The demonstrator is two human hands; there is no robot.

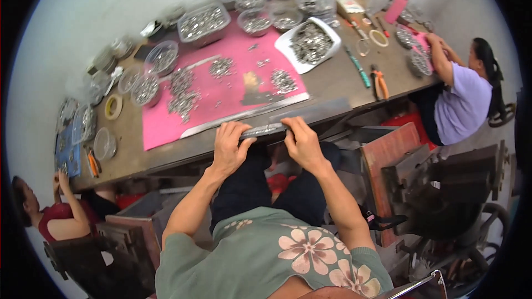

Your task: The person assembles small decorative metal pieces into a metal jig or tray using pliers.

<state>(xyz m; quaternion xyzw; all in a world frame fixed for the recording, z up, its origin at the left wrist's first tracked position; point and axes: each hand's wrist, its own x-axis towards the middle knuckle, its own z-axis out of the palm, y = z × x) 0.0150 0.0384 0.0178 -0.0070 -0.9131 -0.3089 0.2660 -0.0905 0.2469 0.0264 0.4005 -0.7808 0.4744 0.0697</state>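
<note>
Just off the table's front edge, my left hand and my right hand grip the two ends of a narrow dark bar. Silvery metal bits seem to lie in a row along its top, too small to name. My fingers are closed round it. Beyond the bar a pink mat carries loose heaps of small metal parts, with another heap nearer its right side. A flat grey strip lies at the table edge by my right hand.
Clear tubs of metal parts and a white tray stand farther back. Orange-handled pliers, a teal-handled tool and a tape roll lie on the table. Co-workers sit left and right. An open wooden drawer juts out.
</note>
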